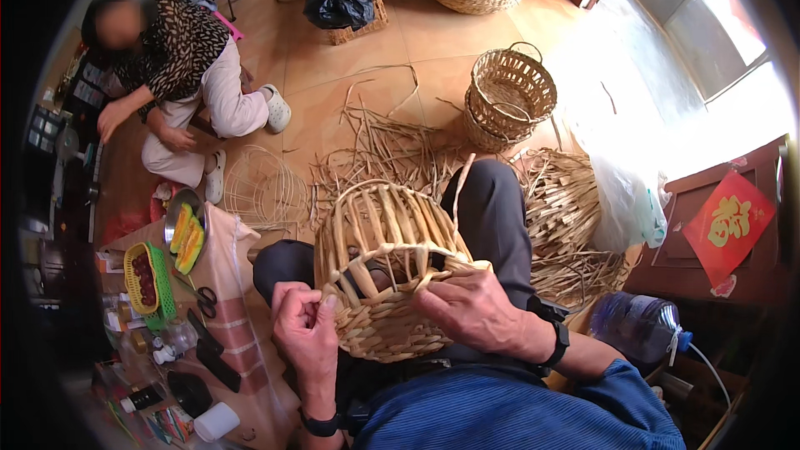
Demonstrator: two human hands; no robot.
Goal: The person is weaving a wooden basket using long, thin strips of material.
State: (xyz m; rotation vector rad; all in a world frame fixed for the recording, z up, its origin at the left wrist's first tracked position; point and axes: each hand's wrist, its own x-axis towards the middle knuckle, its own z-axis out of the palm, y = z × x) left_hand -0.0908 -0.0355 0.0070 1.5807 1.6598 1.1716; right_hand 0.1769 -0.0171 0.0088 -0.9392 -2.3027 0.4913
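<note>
A half-woven straw basket (387, 329) lies tilted on my lap between my knees. Its lower part is densely plaited, while upright stakes and a twisted rim frame an open gap on top. My right hand (471, 308) is closed on the rim at the gap's right side, thumb and fingers pinching it. At the left edge my left hand (304, 325) is closed, thumb against curled fingers; whatever lies between them is hidden. One loose strand (462, 187) sticks up from the basket's far right side.
Loose straw (387, 146) and a straw bundle (562, 200) cover the floor ahead. Stacked baskets (510, 87) stand beyond. Left, a cloth-covered table (237, 283) bears scissors (205, 302) and fruit; a seated person (187, 58) is behind it. A water jug (637, 325) lies at right.
</note>
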